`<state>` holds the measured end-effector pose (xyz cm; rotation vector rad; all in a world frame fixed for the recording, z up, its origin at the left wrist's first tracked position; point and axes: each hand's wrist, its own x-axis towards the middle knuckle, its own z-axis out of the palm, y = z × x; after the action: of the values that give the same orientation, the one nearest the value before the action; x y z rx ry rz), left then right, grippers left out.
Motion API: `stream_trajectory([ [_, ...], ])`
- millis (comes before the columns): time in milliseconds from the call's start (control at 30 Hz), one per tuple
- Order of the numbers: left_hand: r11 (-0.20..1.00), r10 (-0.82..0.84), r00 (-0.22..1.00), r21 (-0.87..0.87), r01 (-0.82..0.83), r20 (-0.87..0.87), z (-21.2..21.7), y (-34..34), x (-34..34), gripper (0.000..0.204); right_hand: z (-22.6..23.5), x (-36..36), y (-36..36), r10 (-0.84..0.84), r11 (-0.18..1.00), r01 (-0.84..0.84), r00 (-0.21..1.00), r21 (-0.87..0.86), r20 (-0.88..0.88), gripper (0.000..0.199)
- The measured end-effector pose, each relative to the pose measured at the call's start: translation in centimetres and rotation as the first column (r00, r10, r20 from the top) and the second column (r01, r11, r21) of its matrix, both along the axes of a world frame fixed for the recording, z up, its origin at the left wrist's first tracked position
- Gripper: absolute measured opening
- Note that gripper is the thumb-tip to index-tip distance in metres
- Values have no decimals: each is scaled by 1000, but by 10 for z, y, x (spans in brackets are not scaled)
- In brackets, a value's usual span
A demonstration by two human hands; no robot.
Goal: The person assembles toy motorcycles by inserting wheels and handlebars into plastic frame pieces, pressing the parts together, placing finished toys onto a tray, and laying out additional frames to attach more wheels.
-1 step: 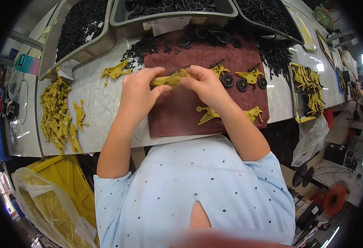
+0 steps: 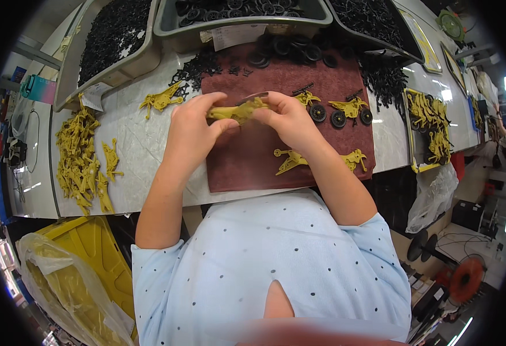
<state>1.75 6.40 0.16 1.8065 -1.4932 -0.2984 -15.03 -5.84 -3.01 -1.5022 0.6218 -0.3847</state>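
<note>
My left hand (image 2: pixel 194 128) grips one end of a yellow plastic toy motorbike frame (image 2: pixel 225 112) above the maroon cloth. My right hand (image 2: pixel 290 120) pinches its other end, where a small dark part (image 2: pixel 259 94) shows by the fingertips; its kind is blurred. The fingers hide much of the frame. To the right on the cloth are a toy motorbike (image 2: pixel 347 108) with black wheels and bar, and another, partly assembled one (image 2: pixel 310 101). Close to my right forearm lies a bare yellow frame (image 2: pixel 289 161), and beyond the forearm another yellow piece (image 2: pixel 354 158).
Yellow frames are heaped (image 2: pixel 77 153) at the left, and one lies alone (image 2: pixel 161 99) nearer. Bins of black parts (image 2: pixel 241 26) line the back, with loose black wheels (image 2: pixel 290 47) before them. A yellow-rimmed tray (image 2: pixel 417 164) of assembled pieces sits at the right.
The yellow frame in my hands has shifted slightly to the left, and the dark part by my right fingertips shows more plainly. Both hands stay in nearly the same place.
</note>
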Motion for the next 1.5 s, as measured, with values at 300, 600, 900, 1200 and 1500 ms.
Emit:
stream_trajectory([
  [300, 995, 94, 977, 50, -86, -193, -6, 6, -7, 25, 8, -3, -2, -245, 913, 248, 968, -325, 51, 21],
  [600, 977, 142, 961, 188, -98, -238, -7, 5, -13, 24, 8, 8, 10, -354, 587, 308, 929, -749, 105, 13],
  [900, 963, 209, 831, 259, -81, -515, -9, 10, -6, 21, 18, 16, 15, -337, 541, 255, 939, -802, 71, 21],
  [1200, 952, 180, 531, 283, 118, -828, -35, 4, 30, 19, 30, -25, -4, -367, 865, 366, 928, -344, 65, 26],
  [1500, 926, 209, 830, 377, 2, -517, -42, -6, 37, 17, 32, -99, 9, -48, 800, -307, 825, -516, -563, 41],
])
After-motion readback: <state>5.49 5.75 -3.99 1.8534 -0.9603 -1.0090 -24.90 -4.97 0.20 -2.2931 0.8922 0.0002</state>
